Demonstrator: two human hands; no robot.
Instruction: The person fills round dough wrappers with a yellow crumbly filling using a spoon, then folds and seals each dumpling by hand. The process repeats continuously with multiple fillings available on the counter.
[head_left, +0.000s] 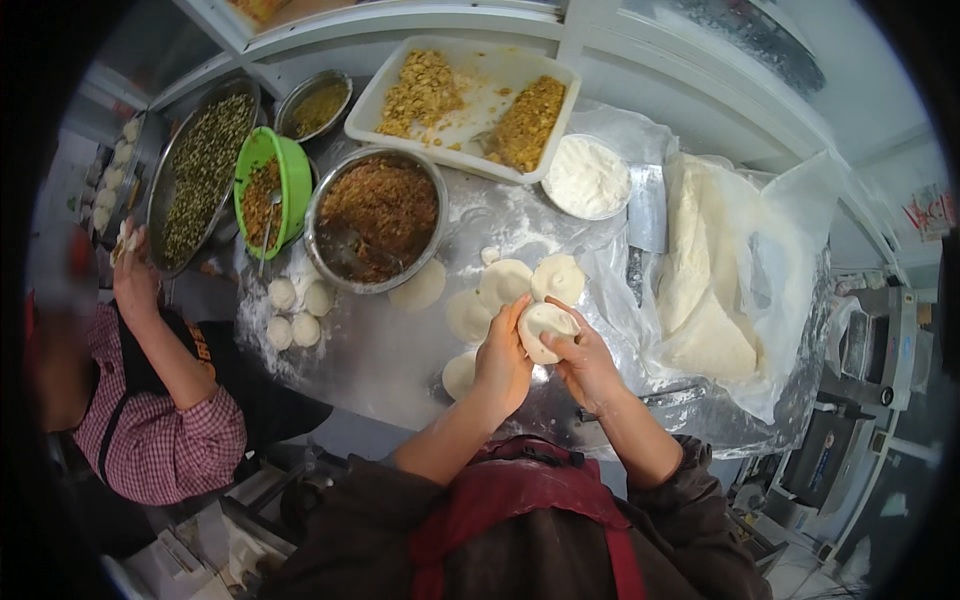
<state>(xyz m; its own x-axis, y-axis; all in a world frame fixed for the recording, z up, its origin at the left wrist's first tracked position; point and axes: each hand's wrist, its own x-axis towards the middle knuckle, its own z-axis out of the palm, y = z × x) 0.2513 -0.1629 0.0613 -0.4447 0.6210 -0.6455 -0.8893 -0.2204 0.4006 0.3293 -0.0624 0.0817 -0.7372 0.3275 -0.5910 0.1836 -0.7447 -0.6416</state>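
Both my hands hold one round piece of dough (541, 330) above the steel table. My left hand (504, 364) supports its left edge, while my right hand (589, 364) grips the right side, thumb pressed on its face. Flat dough rounds (505, 283) lie just beyond my hands, one of them (558, 279) close above my right fingers. Another round (459, 375) is partly hidden by my left hand. Farther left, a dough round (420, 287) sits partly beneath the rim of a steel bowl of reddish-brown filling (379, 217). A small dough bit (490, 256) lies beyond the rounds.
Several dough balls (305, 330) sit at left, near a green bowl (296, 187) with a spoon. A white tray (465, 156) of yellow filling, a flour bowl (589, 176) and a scraper (646, 210) stand behind. Plastic-wrapped dough (697, 315) lies right. A co-worker (165, 435) works at left.
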